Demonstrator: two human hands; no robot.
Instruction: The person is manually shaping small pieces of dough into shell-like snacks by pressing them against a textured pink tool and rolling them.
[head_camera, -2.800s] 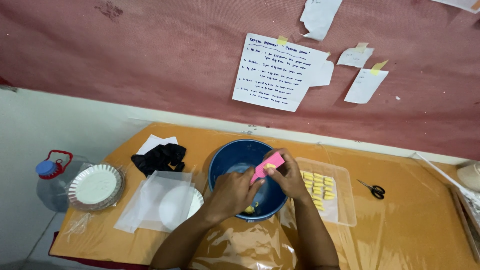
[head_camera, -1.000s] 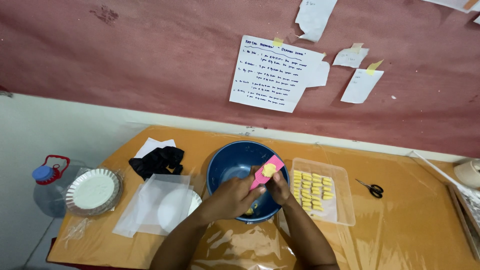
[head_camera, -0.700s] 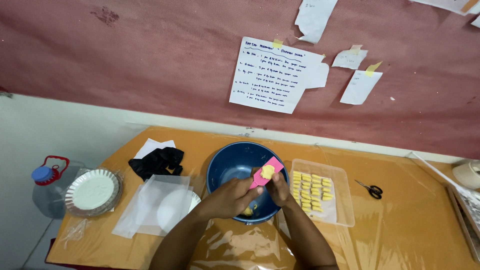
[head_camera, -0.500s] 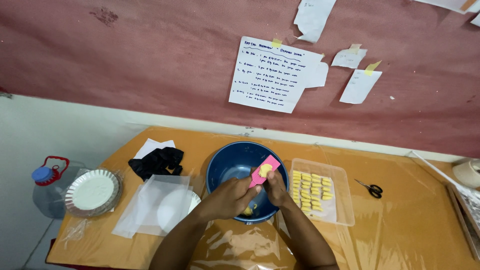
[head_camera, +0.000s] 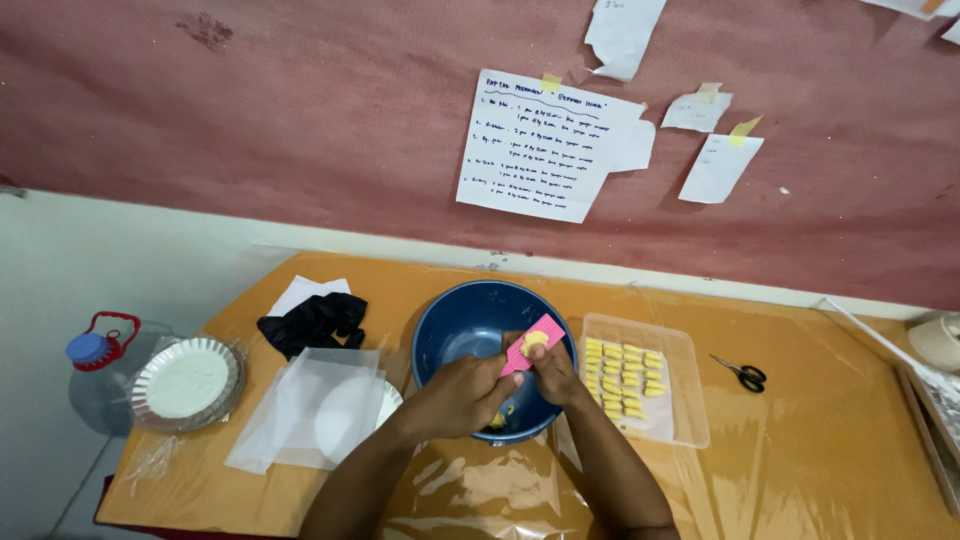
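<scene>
Two hands work over a round dark-blue plastic bowl (head_camera: 480, 330). The left hand (head_camera: 462, 395) grips a ridged pink plastic board (head_camera: 530, 345), while the right hand (head_camera: 553, 368) pinches a small yellow dough piece (head_camera: 535, 341) against it. Shaping appears under way.

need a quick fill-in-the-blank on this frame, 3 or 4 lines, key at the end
1. Both hands work over a bowl coloured ____.
2. The right hand presses a yellow dough piece onto a ridged board coloured ____.
3. The clear tray of yellow pieces lies to the ____ of the bowl.
4. Right of the tray lie ____.

Missing words: blue; pink; right; scissors
</scene>
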